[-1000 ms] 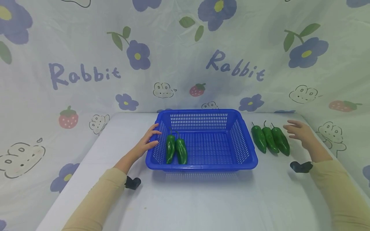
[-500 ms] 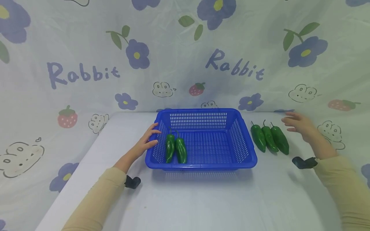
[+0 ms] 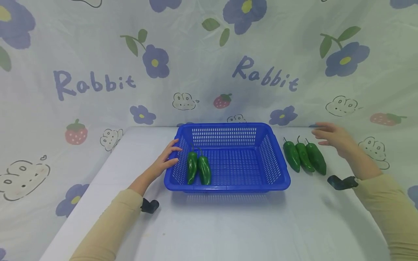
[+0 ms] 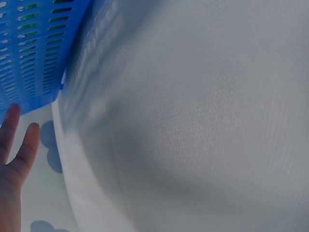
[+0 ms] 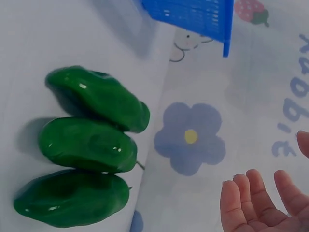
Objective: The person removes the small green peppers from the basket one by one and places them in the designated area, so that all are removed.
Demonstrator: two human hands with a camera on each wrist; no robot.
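1. Blue plastic basket [image 3: 230, 188]: I see two green peppers [image 3: 204, 171] lying inside, at its left
2. Left hand [image 3: 160, 164] has fingers apart over the left rim
3. Right hand [image 3: 335, 137], fingers loosely extended, hangs near three more peppers [image 3: 304, 157] on the white table [image 3: 228, 232]

The slotted blue plastic basket [image 3: 228, 188], rectangular, sits upright in front of me. Inside, near its nine o'clock end, two glossy green peppers [image 3: 204, 170] lie side by side, stem-first to twelve. Outside, at three o'clock, three similar peppers [image 3: 305, 158] lie in a row, stem-first to eleven.
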